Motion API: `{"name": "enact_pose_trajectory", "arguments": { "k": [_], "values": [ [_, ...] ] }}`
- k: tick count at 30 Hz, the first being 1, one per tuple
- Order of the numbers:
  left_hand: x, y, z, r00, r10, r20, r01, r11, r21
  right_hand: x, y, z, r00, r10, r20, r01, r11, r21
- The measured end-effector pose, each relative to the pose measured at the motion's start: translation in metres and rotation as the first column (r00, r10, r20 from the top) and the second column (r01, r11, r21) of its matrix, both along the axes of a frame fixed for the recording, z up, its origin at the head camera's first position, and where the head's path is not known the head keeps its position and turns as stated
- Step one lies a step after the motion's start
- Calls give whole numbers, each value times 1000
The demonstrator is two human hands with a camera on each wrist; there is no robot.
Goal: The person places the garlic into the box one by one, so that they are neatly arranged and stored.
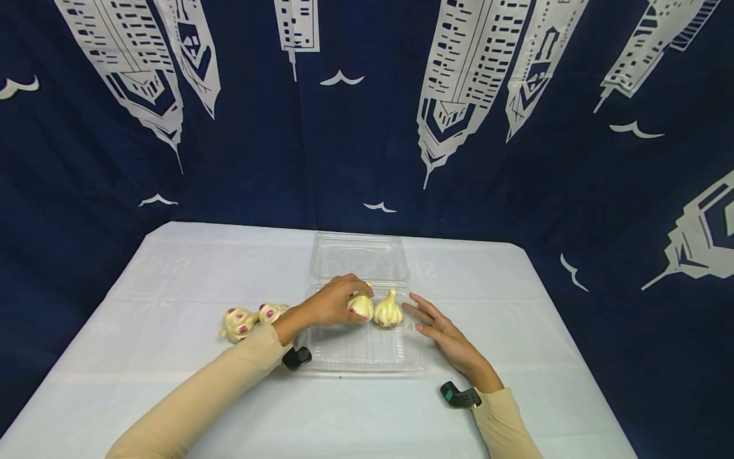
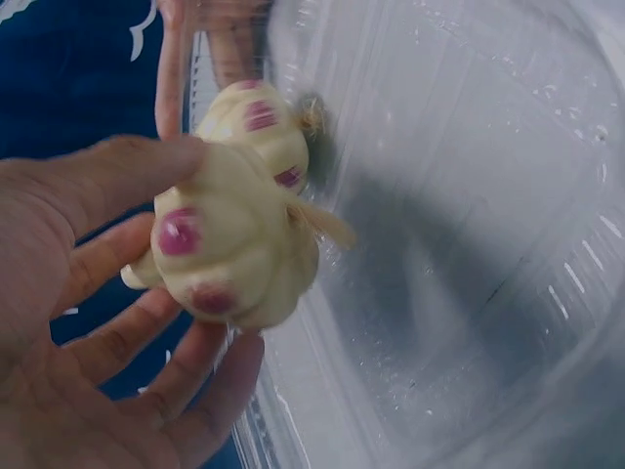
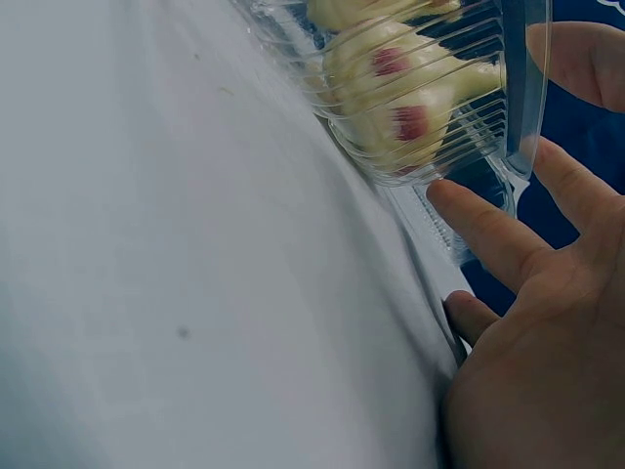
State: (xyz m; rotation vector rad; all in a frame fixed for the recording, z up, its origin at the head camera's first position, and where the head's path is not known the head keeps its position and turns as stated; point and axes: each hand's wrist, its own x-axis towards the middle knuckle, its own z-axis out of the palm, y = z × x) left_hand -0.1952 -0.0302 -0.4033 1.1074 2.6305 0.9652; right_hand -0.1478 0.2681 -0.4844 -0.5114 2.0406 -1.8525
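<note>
My left hand (image 1: pixel 332 301) grips a garlic bulb (image 1: pixel 360 308) over the clear plastic container (image 1: pixel 355 350). In the left wrist view, thumb and fingers curl round that bulb, cream with purple patches. Just to its right, a second garlic bulb (image 1: pixel 388 312) sits inside the container near the right wall, stem upward in the head view. My right hand (image 1: pixel 450 338) is at the container's right side, fingers spread and holding nothing. Its fingertips are right at the clear wall in the right wrist view, where a garlic bulb (image 3: pixel 386 93) shows through the ribbed plastic.
Left of the container lie more garlic bulbs (image 1: pixel 237 323), partly behind my left forearm. The container's hinged lid (image 1: pixel 358 258) lies folded back on the far side. A white cloth covers the table (image 1: pixel 189 274); a dark blue printed curtain (image 1: pixel 344 146) hangs behind it.
</note>
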Motion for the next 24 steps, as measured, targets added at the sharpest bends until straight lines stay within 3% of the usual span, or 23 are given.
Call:
{"name": "enact_pose_trajectory", "arguments": {
  "k": [6, 24],
  "values": [
    [2, 4, -1, 999, 48, 8, -47, 997, -69, 0, 0, -1, 1000, -6, 4, 6, 1000, 5],
    [4, 14, -2, 992, 119, 36, -112, 982, -150, 1, 0, -1, 1000, -16, 15, 16, 1000, 22]
  ]
}}
